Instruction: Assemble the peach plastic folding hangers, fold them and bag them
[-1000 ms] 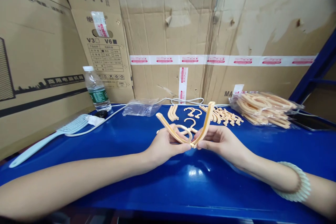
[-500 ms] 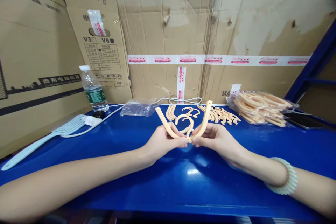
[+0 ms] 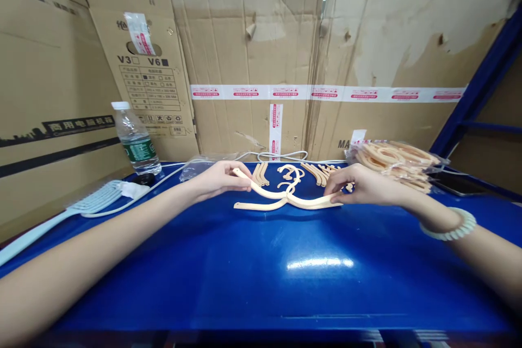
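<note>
A beige folding clothes hanger is spread between my hands, its hook pointing up and away from me. My left hand pinches the raised tip of the left arm. At the right arm's end, my right hand is closed with thumb and fingers on the tip. Another curved beige arm stretches left from the hanger's middle, low over the table; whether it is joined there I cannot tell. Just behind lie curved hanger arms and loose hooks, partly hidden by the hanger.
On the blue table, a clear bag of beige hanger parts lies at right by a dark phone. At left are a water bottle, a pale blue hairbrush and a white cable. Cardboard stands behind.
My hands have moved apart from the hanger's middle out to its arm ends. The arms, upright in a V before, are now spread out low and flatter.
</note>
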A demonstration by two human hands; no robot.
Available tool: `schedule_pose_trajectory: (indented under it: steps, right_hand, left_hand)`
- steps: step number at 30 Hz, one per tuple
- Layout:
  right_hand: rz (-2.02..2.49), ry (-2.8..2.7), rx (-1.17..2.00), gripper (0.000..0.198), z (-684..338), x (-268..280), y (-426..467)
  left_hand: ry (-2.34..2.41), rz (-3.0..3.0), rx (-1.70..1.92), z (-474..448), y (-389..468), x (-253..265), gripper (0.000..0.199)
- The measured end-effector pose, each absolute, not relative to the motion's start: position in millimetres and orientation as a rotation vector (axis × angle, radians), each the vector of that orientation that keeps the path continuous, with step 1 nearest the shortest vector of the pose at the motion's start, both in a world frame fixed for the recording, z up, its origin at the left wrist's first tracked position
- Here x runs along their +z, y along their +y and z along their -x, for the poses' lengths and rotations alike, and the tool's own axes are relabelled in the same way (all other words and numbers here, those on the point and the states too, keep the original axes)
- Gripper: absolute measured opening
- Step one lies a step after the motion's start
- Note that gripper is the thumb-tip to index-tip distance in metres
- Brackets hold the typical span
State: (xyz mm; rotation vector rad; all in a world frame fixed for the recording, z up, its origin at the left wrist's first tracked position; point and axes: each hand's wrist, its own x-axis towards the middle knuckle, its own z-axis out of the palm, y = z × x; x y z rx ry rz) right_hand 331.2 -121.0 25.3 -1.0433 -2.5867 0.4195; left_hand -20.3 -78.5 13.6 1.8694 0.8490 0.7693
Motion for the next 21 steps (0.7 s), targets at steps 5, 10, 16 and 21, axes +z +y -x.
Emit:
schedule_pose_trajectory:
  steps: [5, 10, 16, 21]
  right_hand:
    - [1.047, -2.760, 0.324, 0.014, -328.6, 20.0, -118.1]
    - [1.070, -2.804, 0.355, 0.014, -330.7, 14.8, -115.1]
    - [1.127, -2.727, 0.358, 0.025, -327.4, 14.3, -121.3]
    - [1.070, -2.718, 0.281, 0.033, -324.2, 14.3, -122.8]
  left_hand:
    - [0.766, -2.356, 0.506, 26.0, -82.5, 21.5, 0.016]
    - [0.683, -2.674, 0.400, 17.5, -94.6, 18.5, 0.007]
    - [0.660, -2.804, 0.437, 12.2, -97.5, 10.8, 0.012]
    - [0.653, -2.813, 0.483, 8.8, -96.4, -1.7, 0.026]
